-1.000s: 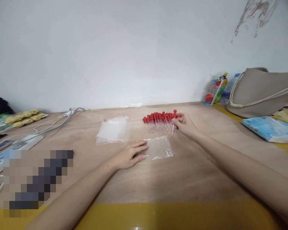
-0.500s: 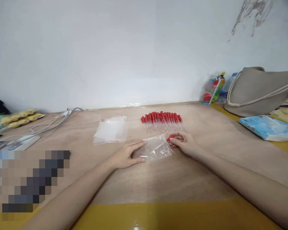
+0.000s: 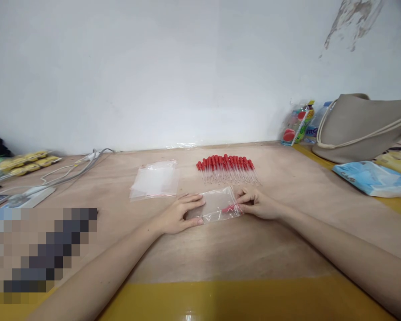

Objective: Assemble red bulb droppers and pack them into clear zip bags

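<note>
A clear zip bag [image 3: 217, 198] lies flat on the table in front of me. My left hand [image 3: 182, 214] rests on its left end, fingers spread and thumb apart. At the bag's right end, my right hand [image 3: 254, 203] is closed in a pinch. Its fingertips hold a red-bulbed dropper [image 3: 229, 208], whose red part shows through the plastic, inside the bag's mouth. The rest of that dropper is hidden or too faint to make out. Behind the bag lie several droppers [image 3: 225, 165] in a row, red bulbs toward the wall and clear tips toward me.
A stack of clear zip bags [image 3: 153, 180] lies left of the droppers. Cables and a power strip [image 3: 33, 198] are at the left. At the right are a grey bag [image 3: 361, 129], bottles [image 3: 292, 129] and a blue tissue pack [image 3: 370, 178]. Yellow tape [image 3: 173, 301] runs along the front edge.
My right hand has moved slightly down, carrying the red dropper leftward from the bag's right edge into the bag. My left hand has stayed on the bag.
</note>
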Action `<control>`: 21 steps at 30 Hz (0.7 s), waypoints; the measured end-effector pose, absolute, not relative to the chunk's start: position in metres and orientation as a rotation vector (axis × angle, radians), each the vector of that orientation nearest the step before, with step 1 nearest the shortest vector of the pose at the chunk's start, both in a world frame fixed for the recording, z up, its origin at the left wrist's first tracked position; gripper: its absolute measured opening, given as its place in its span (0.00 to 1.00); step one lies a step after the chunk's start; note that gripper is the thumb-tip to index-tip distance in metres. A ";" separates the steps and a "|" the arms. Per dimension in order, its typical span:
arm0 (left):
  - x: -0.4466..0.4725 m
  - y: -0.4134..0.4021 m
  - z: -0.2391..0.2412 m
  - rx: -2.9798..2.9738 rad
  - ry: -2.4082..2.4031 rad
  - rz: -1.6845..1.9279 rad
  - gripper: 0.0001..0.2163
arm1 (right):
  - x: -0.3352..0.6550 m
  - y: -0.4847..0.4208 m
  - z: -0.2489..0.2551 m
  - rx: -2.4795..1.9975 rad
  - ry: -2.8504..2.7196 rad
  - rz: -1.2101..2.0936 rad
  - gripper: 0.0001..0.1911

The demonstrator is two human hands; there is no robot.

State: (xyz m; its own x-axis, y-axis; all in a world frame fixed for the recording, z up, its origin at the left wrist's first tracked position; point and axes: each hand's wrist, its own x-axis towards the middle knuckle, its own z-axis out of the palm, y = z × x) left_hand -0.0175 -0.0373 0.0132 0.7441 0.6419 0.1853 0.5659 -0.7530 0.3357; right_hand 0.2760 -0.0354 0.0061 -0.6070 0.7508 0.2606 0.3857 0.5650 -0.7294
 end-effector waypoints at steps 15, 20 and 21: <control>-0.017 -0.038 0.014 2.688 0.953 0.405 0.25 | 0.284 -0.031 0.013 -0.929 -2.248 1.147 0.12; -0.018 -0.037 0.014 2.649 0.935 0.407 0.26 | 0.287 0.004 0.031 -1.276 -2.080 0.989 0.12; -0.019 -0.037 0.014 2.642 0.926 0.427 0.26 | 0.282 0.014 0.033 -1.358 -2.033 0.837 0.11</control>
State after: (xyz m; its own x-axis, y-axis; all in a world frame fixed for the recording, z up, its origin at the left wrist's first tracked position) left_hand -0.0190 -0.0368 0.0141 0.7467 0.6418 0.1749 0.5498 -0.7434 0.3809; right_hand 0.2817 0.0138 0.0332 -0.3379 0.9357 0.1016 0.5928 0.2954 -0.7492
